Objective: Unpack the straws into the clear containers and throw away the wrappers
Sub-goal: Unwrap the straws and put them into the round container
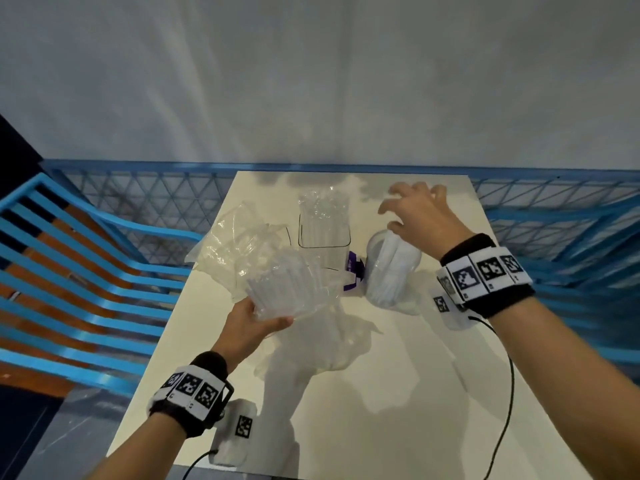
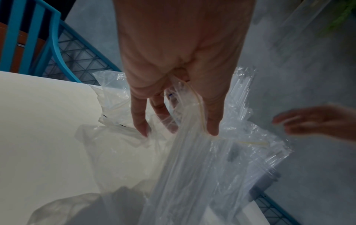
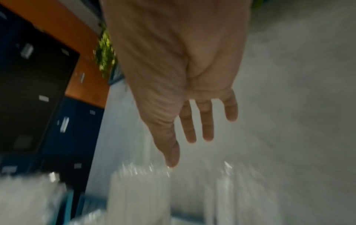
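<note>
Left hand lower centre, gripping bag of straws from beneath — right hand upper right, fingers spread, empty.

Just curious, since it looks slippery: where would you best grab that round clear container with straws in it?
Probably around the middle of the round container's wall, coming from the right, where the open right hand hovers. It stands upright with straws filling its mouth, and the square container crowds its left.

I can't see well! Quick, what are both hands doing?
Left hand: holding a clear bag of straws.
Right hand: open, fingers spread, holding nothing, above the round container.
</note>
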A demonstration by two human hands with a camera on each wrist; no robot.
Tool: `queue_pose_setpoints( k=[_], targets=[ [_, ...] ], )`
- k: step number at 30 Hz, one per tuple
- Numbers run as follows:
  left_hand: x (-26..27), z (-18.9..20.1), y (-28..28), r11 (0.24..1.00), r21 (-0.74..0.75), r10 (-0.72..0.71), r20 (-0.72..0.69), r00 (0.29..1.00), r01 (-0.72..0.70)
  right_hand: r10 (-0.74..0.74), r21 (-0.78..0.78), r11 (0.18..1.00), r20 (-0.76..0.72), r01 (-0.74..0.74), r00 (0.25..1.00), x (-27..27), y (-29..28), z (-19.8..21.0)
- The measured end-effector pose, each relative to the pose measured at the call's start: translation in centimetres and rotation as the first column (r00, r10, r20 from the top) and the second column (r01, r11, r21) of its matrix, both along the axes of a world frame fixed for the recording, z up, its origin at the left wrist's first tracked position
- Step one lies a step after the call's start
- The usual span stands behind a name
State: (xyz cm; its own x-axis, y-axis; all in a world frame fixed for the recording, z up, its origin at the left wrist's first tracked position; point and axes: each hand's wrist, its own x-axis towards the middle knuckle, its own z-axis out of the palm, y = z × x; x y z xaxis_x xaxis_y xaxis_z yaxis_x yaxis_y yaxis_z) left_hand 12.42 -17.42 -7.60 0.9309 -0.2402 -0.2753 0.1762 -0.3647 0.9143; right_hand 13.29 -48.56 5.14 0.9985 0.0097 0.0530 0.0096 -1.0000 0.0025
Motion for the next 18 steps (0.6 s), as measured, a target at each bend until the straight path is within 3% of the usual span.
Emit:
queue_pose_setpoints(
  k=[2,4,7,9,10,11,15,18],
  targets=[
    [0.0,0.1,-0.5,1.0,-0.007,-0.003,0.006,1.0,0.004,0.018,0.165,0.985,0.219,-0.055,0.975,-1.3,0.9,1.8],
    [-0.1,0.2,-0.9,1.0,-0.019,-0.011,0.013,1.0,0.011,-0.011,0.445,0.887,0.288,-0.124,0.958,-2.8,2.1,2.5],
    [-0.3,0.4,-1.8,0.998,-0.058,-0.008,0.026,1.0,0.009,-0.008,0.712,0.702,-0.003,0.007,1.0,-4.7,4.5,-0.7],
    [-0.5,0.6,-2.6,0.996,-0.092,-0.01,0.026,1.0,0.013,0.055,0.801,0.582,-0.212,0.141,0.976,-5.7,6.0,-4.1],
    [-0.7,0.6,-3.0,0.994,-0.11,-0.01,0.024,1.0,0.013,0.066,0.828,0.534,-0.245,0.173,0.967,-6.1,6.5,-5.7],
    [-0.9,0.6,-3.3,0.992,-0.125,-0.013,0.02,1.0,0.015,0.051,0.843,0.509,-0.233,0.176,0.971,-6.3,7.0,-7.0],
    [-1.7,0.0,-4.4,0.986,-0.141,-0.092,-0.007,0.996,0.091,-0.062,0.84,0.535,-0.066,0.09,0.996,-6.2,8.2,-9.0],
    [-1.9,-0.4,-5.1,0.985,-0.12,-0.122,-0.008,0.992,0.12,-0.079,0.837,0.54,-0.057,0.091,0.995,-5.6,8.1,-9.1]
  ],
)
